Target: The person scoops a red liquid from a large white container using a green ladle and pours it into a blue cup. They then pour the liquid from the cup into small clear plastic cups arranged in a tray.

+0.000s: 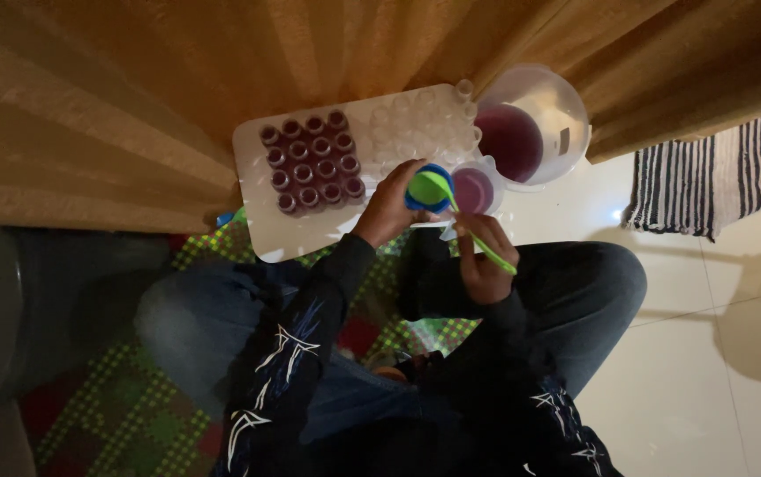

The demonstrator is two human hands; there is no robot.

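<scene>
Sixteen small filled bottles (310, 162) of dark purple liquid stand in a four-by-four block on white tray (261, 234). Beside them a cluster of empty clear bottles (416, 119), count unclear. Two containers of purple liquid: big clear jug (535, 132) and small cup (476, 190), both at the tray's right end. Left hand (389, 208) fingers wrapped round blue funnel (427, 187). Right hand (485, 256) fingers pinched on green spoon (451, 208), its bowl over the funnel.

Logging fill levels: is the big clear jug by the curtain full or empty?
Partly full. The jug holds purple liquid pooled low inside; its clear upper wall shows bare above that.
</scene>
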